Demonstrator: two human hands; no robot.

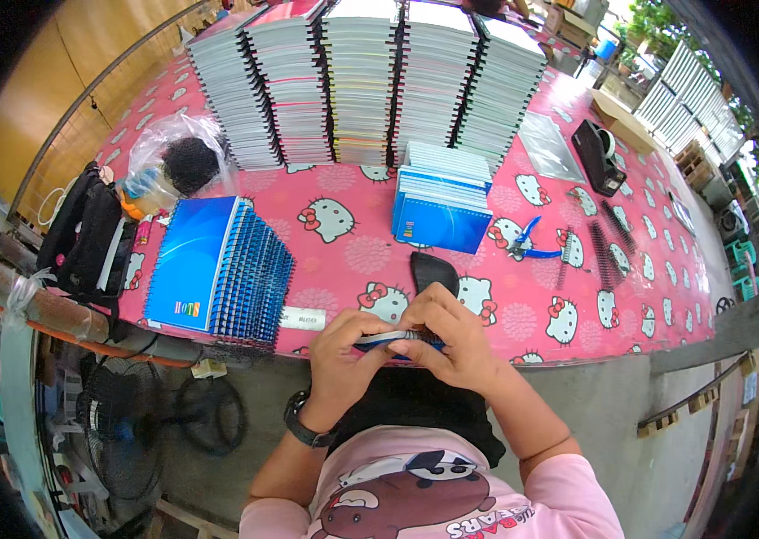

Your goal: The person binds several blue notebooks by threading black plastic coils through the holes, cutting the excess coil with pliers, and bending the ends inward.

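Observation:
At the table's front edge, my left hand (342, 357) and my right hand (451, 346) both grip a small blue notebook (400, 338), seen nearly edge-on. My fingers curl over its far side and the thumbs press on its near side. A coil appears to run along its edge, partly hidden by the fingers. Just beyond my right hand lies a flat black object (432, 269) whose kind I cannot make out. Left of my hands stands a stack of blue spiral notebooks (193, 265). Farther ahead is a batch of blue-covered booklets (441, 218).
Tall stacks of coil-bound books (361, 85) line the far side. Blue-handled pliers (534, 248) and loose black coils (608, 258) lie to the right, below a tape dispenser (599, 160). A clear plastic bag (173, 162) and a black bag (83, 235) sit at the left.

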